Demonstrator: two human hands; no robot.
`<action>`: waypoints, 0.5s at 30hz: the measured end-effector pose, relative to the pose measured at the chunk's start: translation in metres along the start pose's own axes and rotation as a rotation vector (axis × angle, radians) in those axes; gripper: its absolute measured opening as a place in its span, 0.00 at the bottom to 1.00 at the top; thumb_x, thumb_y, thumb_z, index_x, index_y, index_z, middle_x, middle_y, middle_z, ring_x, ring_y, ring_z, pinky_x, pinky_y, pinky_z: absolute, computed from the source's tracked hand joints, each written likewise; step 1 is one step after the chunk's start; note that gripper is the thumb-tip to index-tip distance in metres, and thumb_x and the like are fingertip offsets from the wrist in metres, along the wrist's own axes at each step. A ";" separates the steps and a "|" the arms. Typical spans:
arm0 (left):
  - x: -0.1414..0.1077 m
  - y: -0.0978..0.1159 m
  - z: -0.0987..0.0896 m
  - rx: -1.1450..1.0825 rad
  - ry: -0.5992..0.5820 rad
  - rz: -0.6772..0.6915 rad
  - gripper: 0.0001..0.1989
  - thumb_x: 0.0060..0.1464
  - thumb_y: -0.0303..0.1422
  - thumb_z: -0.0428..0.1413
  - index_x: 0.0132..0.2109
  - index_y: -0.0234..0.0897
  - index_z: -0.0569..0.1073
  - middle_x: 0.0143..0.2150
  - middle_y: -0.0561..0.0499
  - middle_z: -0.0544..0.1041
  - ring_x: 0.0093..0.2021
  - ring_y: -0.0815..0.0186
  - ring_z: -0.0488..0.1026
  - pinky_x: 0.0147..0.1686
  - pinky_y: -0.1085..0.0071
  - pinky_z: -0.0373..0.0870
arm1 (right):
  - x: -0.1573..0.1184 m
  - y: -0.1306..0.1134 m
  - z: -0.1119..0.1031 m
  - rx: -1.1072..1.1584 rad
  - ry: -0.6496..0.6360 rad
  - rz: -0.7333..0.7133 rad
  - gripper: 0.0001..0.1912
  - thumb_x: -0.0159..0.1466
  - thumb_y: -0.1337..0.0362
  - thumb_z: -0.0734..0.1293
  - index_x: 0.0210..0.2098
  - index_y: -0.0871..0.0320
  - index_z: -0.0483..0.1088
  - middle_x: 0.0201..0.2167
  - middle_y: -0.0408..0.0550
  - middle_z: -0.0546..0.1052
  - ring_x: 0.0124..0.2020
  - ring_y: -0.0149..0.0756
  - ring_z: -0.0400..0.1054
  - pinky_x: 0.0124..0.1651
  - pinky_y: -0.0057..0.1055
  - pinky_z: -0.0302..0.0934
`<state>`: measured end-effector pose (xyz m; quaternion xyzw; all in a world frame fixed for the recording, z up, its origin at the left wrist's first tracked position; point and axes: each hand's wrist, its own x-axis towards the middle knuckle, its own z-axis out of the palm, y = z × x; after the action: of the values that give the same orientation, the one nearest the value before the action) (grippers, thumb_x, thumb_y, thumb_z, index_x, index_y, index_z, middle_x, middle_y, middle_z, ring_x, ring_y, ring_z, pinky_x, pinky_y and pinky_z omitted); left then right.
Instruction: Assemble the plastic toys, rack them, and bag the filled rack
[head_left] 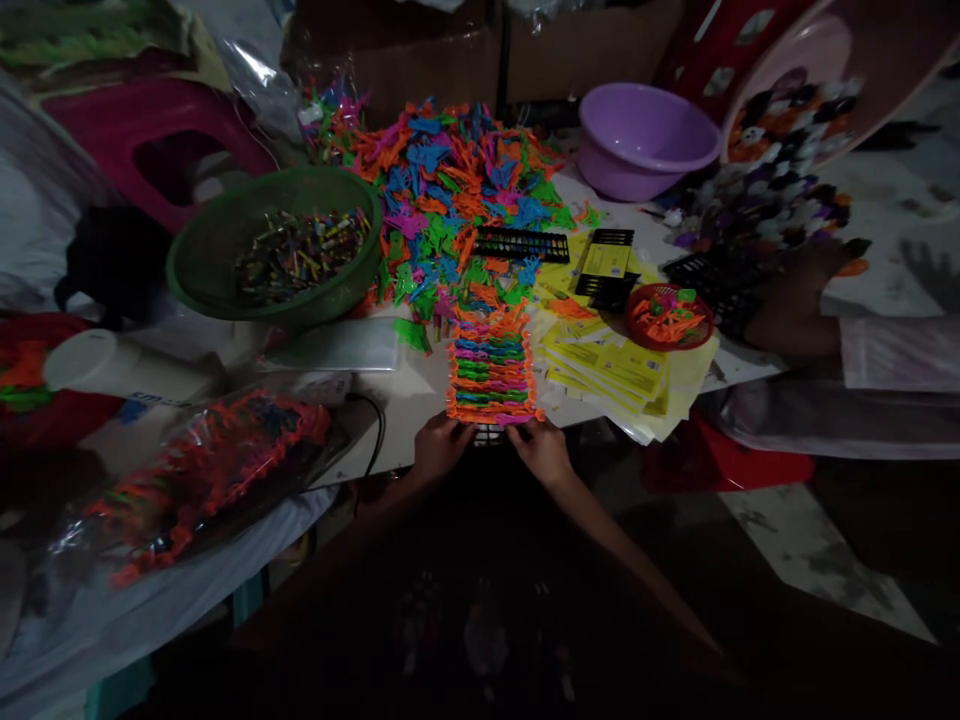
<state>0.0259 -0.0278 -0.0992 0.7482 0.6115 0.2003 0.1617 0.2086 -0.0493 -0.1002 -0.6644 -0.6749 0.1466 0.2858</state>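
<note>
A black slotted rack [487, 436] stands at the table's near edge, mostly covered by rows of orange, green, blue and pink plastic pieces [491, 370]. My left hand [441, 445] is closed at its near left corner, and my right hand [541, 450] is closed at the near right corner. The fingertips are partly hidden under the front row. Just beyond the rack spreads a large heap of loose plastic pieces [450, 170] in the same colours. Another black slotted rack [521, 245] lies against that heap.
On the left stands a green basin [187, 275] of small, colourful cylindrical bits, with a filled clear bag [217, 470] nearer. To the right are yellow printed cards [607, 365], a small red basket [636, 335] and a purple basin [637, 125]. Another person's arm [799, 320] reaches in from the right.
</note>
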 end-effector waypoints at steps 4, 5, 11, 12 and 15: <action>0.006 0.005 0.002 0.004 -0.140 -0.126 0.12 0.51 0.39 0.52 0.31 0.35 0.76 0.30 0.48 0.76 0.32 0.66 0.72 0.30 0.75 0.62 | -0.001 0.002 0.008 -0.035 -0.025 0.058 0.13 0.58 0.60 0.60 0.37 0.59 0.72 0.34 0.52 0.77 0.35 0.37 0.71 0.38 0.28 0.64; 0.006 0.006 0.002 0.006 -0.155 -0.151 0.13 0.51 0.39 0.52 0.31 0.35 0.76 0.29 0.48 0.76 0.32 0.66 0.72 0.30 0.74 0.62 | -0.002 0.001 0.010 -0.031 -0.029 0.075 0.13 0.58 0.60 0.60 0.37 0.59 0.72 0.34 0.52 0.77 0.35 0.37 0.71 0.37 0.28 0.64; 0.002 0.003 0.005 -0.017 -0.097 -0.078 0.14 0.52 0.39 0.51 0.30 0.35 0.75 0.29 0.47 0.76 0.32 0.65 0.72 0.31 0.73 0.63 | -0.003 0.000 0.006 -0.013 -0.055 0.110 0.13 0.57 0.60 0.61 0.37 0.57 0.73 0.36 0.50 0.77 0.37 0.38 0.71 0.39 0.30 0.64; 0.001 0.001 0.004 -0.036 -0.083 -0.047 0.14 0.53 0.39 0.50 0.31 0.35 0.75 0.30 0.47 0.76 0.33 0.65 0.72 0.32 0.73 0.64 | -0.002 0.002 0.001 0.006 -0.085 0.091 0.12 0.57 0.60 0.62 0.36 0.56 0.73 0.36 0.50 0.77 0.37 0.39 0.71 0.39 0.30 0.64; -0.003 -0.009 -0.001 -0.123 -0.057 0.051 0.13 0.53 0.40 0.51 0.34 0.37 0.75 0.32 0.49 0.76 0.35 0.66 0.72 0.36 0.73 0.66 | 0.010 0.014 -0.025 0.140 -0.242 0.018 0.10 0.55 0.60 0.63 0.32 0.54 0.74 0.31 0.46 0.78 0.33 0.37 0.72 0.35 0.29 0.63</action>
<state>0.0172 -0.0288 -0.1033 0.7574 0.5741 0.2202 0.2197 0.2351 -0.0426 -0.0864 -0.6263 -0.6866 0.2748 0.2468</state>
